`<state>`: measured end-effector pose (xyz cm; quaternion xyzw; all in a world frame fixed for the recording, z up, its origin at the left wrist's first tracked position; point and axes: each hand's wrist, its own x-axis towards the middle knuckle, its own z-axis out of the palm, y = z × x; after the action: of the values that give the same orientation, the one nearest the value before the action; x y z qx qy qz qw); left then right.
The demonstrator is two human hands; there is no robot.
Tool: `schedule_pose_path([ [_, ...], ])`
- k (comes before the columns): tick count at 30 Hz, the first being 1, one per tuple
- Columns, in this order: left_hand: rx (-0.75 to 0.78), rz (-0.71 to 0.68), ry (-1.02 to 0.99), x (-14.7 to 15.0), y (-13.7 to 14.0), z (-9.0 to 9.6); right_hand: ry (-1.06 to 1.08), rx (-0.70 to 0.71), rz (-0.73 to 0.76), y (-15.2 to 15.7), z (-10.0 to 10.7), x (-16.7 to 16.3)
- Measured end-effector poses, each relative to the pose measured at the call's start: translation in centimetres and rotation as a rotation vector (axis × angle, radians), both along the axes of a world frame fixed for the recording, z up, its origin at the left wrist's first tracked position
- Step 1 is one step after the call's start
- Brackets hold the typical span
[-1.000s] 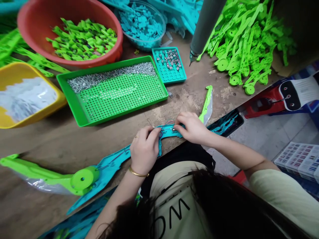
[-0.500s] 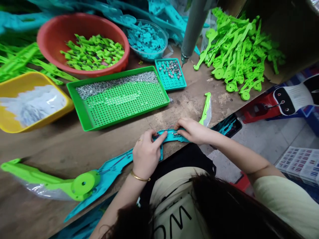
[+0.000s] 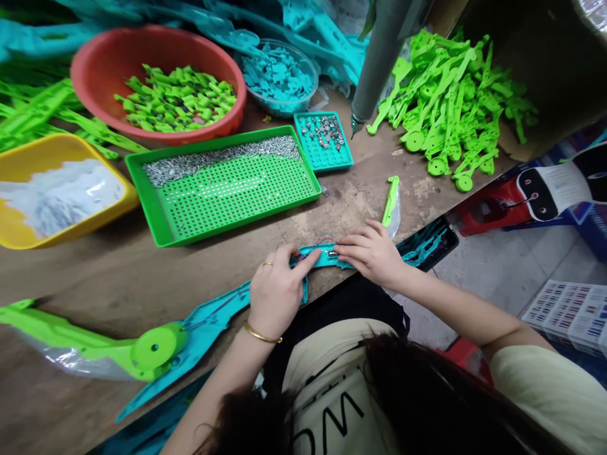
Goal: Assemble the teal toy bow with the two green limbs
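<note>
2 bare hands work close to the front edge of the wooden table (image 3: 199, 272), where a long blue plastic frame (image 3: 213, 309) lies at a slant, its pointed left tail nearly at that edge. The left hand (image 3: 277, 287) grasps the frame's narrow part, thumb along its top beside thin wires (image 3: 297, 258). The right hand (image 3: 379, 256) rests its fingertips at a small metal piece (image 3: 332, 254) set in the frame; I cannot tell whether they pinch it.

Bare tabletop opens between the frame and the perforated green tray (image 3: 213, 221), widening toward the left. Right of the hands, room narrows: a short green arm (image 3: 391, 199) stands just past the right knuckles, and beyond the edge sits a black bin (image 3: 448, 249) with blue parts. At the left end, a large green arm (image 3: 90, 341) runs out to the picture's side. A grey tool (image 3: 382, 57) points tip-down behind, between the small teal tray (image 3: 327, 161) and a green heap (image 3: 441, 101).

Against 0.5 s ago, the right fingers are fanned out flatter, where they were bunched with the thumb; the left hand has barely shifted; the tool's tip sits slightly farther right of the teal tray.
</note>
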<state>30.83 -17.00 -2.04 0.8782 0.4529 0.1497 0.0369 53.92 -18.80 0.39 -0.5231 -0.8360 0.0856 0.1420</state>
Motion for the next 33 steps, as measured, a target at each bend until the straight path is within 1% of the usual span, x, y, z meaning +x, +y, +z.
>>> schedule_pose_path([
  [4, 0.013, 0.003, -0.009, 0.1, 0.0, 0.1, 0.041, -0.160, -0.050, 0.2, 0.6, -0.1],
  [8, 0.005, 0.035, -0.020, 0.2, 0.0, 0.1, 0.135, -0.328, -0.108, 1.1, 1.3, 0.0],
  [12, 0.034, 0.058, -0.029, 0.3, -0.1, 0.1, 0.225, -0.452, -0.156, 2.1, 2.0, -0.3],
  [14, 0.030, 0.058, -0.031, 0.4, -0.1, 0.0, 0.221, -0.506, -0.207, 2.4, 2.3, -0.6],
  [17, 0.014, 0.059, -0.038, 0.4, -0.1, -0.1, 0.130, -0.553, -0.295, 2.9, 2.6, -1.1],
  [22, -0.022, 0.068, -0.052, 0.6, 0.0, -0.2, 0.054, -0.588, -0.285, 3.2, 2.9, -1.4],
  [24, -0.038, 0.068, -0.060, 0.6, 0.0, -0.2, 0.004, -0.551, -0.276, 2.8, 3.0, -1.7],
  [27, -0.025, 0.051, -0.075, 0.6, 0.0, -0.2, -0.093, -0.352, -0.257, 1.7, 2.8, -2.4],
  [29, -0.019, 0.041, -0.084, 0.5, 0.0, -0.2, -0.115, -0.238, -0.284, 0.9, 2.4, -2.8],
  [33, -0.026, 0.043, -0.078, 0.4, 0.0, -0.1, -0.070, -0.181, -0.373, 0.2, 1.5, -3.2],
])
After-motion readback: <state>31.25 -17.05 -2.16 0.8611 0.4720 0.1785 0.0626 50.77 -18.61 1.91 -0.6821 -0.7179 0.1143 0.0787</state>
